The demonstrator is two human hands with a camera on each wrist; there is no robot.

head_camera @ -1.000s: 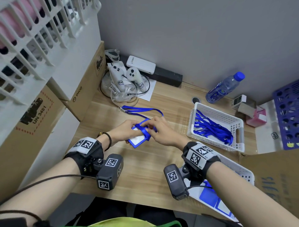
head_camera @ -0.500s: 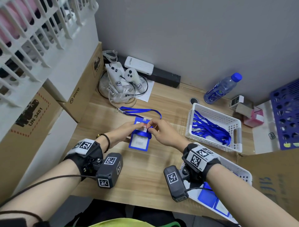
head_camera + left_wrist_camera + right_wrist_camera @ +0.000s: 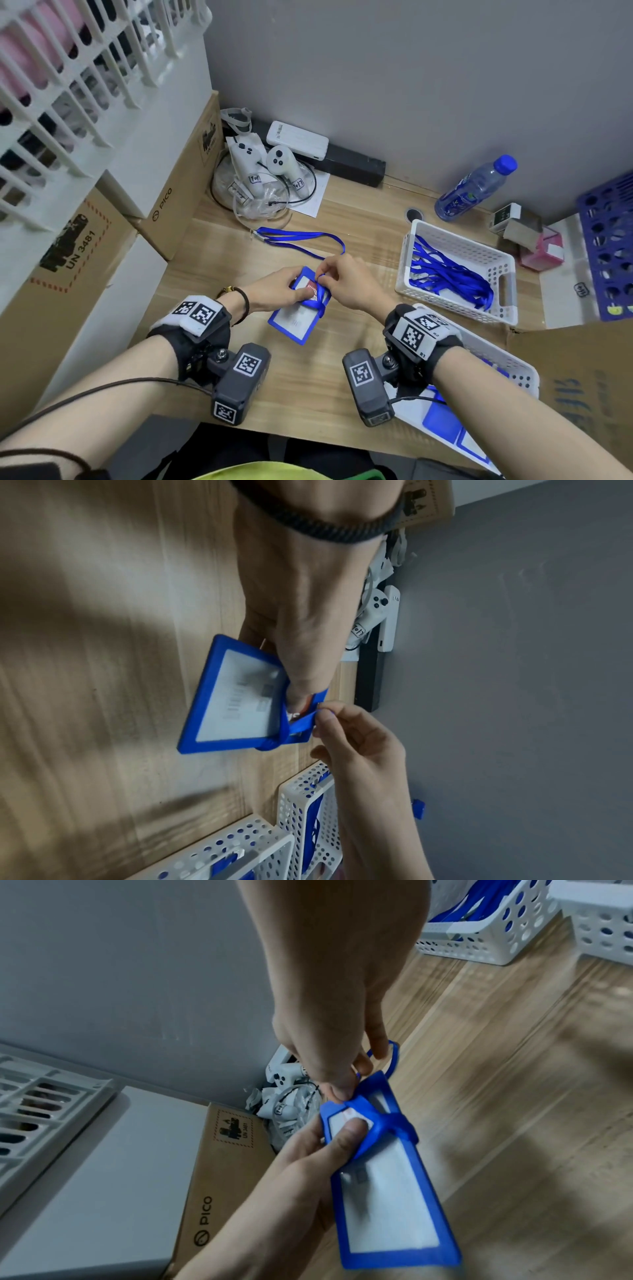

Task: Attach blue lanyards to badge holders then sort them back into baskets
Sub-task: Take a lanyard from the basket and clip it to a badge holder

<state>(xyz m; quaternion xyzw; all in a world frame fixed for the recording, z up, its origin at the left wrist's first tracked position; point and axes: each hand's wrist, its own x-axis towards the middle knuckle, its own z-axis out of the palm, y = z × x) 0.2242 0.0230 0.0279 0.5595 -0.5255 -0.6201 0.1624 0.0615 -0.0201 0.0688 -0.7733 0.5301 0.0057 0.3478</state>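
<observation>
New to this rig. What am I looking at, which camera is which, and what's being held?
No robot: a person works with bare hands, wearing a camera on the head and one on each wrist. The wide picture is the head view; the other two look along each hand. On the wooden desk the left hand grips a blue badge holder, thumb on its face. The right hand pinches the blue lanyard at the holder's top edge. A white basket of more lanyards stands to the right, a second basket nearer. A water bottle and game controllers sit by the wall.
</observation>
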